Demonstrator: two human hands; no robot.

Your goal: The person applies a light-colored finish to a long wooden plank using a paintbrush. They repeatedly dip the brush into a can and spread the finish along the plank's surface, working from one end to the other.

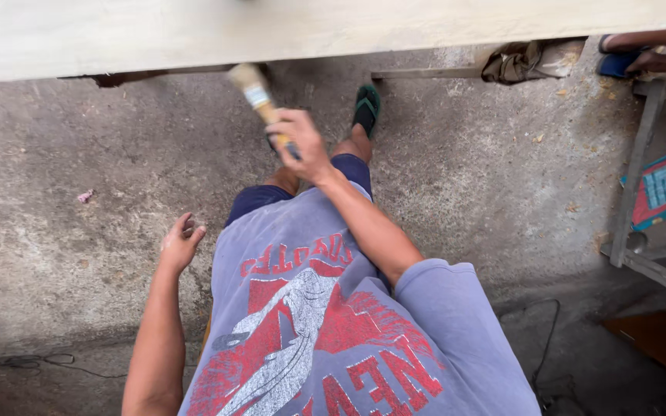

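Paintbrush (254, 94) clamped in right hand (302, 142) fingers, bristles just below pale board (333, 31) edge; left hand (181, 243) empty, fingers loosely curled; board coating progress indeterminable.

This looks like a rough woodworking workshop. The floor (487, 192) is bare, stained concrete scattered with wood chips (560, 92) and dust. A long pale wooden board (271, 31) spans the top edge, and a paintbrush (260, 100) is in use just below it. A metal frame (641, 154) stands at the right, and a black cable (545, 339) trails across the floor.
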